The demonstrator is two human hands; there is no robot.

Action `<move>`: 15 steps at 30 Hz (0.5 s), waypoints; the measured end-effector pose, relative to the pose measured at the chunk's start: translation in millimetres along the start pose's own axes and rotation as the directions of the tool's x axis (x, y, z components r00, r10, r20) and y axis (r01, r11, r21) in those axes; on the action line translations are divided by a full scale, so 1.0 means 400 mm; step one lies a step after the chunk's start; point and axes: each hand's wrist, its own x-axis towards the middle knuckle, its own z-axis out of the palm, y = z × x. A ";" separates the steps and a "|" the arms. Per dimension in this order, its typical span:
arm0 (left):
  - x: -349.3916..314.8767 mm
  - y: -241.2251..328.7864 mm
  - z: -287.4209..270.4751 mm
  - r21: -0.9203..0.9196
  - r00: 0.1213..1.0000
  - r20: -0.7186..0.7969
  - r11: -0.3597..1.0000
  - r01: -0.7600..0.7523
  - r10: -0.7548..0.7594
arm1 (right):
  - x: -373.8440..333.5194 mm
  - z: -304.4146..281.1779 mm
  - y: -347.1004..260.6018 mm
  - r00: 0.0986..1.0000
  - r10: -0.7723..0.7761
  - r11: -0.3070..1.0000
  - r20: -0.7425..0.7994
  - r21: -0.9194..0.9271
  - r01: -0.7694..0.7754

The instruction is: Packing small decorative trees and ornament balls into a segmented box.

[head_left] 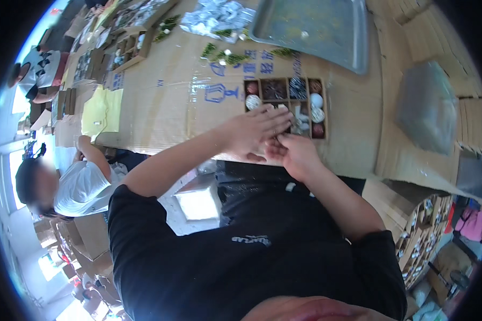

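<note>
Both hands, left (251,134) fingers spread flat, right (292,152) curled, grip unclear, are filling the box (286,88); its near cells need seating next.

Bright daylight from left, soft shadows, heavy fisheye bend + dark rim, slight blur overall.

Compartmented cardboard box (285,89) of round ornaments, flat on cardboard-covered table (171,101)

a cardboard-covered table (160,101) bears a compartmented box (286,99), metal tray (316,27) and yellow sheets (103,111).
</note>
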 end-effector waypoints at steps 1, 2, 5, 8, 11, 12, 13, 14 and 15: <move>-0.018 -0.004 0.002 0.007 1.000 0.005 1.000 -0.020 0.020 | -0.020 0.007 -0.029 0.996 0.064 0.965 0.068 -0.257 -0.045; -0.030 -0.011 0.001 0.020 1.000 -0.010 1.000 -0.019 0.019 | -0.043 0.017 -0.070 0.984 0.138 0.863 0.108 -0.501 -0.066; -0.062 -0.015 0.036 -0.002 0.996 -0.076 0.999 0.042 -0.042 | -0.054 0.117 -0.192 0.957 -0.141 -0.058 0.255 -0.967 0.249; -0.053 -0.003 0.073 -0.031 0.958 -0.268 0.995 0.096 -0.100 | 0.145 0.302 -0.286 0.470 -0.553 -0.415 0.688 -0.716 0.561; 0.016 -0.012 0.117 -0.073 0.893 -0.438 0.994 0.082 -0.106 | 0.523 0.437 -0.437 0.098 -0.504 -0.746 0.858 -0.490 0.451; 0.023 -0.009 0.125 -0.086 0.884 -0.448 0.991 0.105 -0.132 | 0.581 0.476 -0.473 0.362 -0.379 -0.806 0.852 -0.496 0.322; 0.010 0.001 0.131 -0.084 0.868 -0.474 0.989 0.122 -0.147 | 0.599 0.524 -0.463 0.604 -0.243 -0.866 0.759 -0.450 0.218; 0.009 -0.004 0.133 -0.084 0.869 -0.471 0.988 0.130 -0.154 | 0.609 0.550 -0.461 0.609 -0.239 -0.883 0.756 -0.431 0.188; -0.010 0.005 0.142 -0.111 0.845 -0.497 0.980 0.164 -0.198 | 0.602 0.585 -0.433 0.622 -0.221 -0.896 0.751 -0.408 0.174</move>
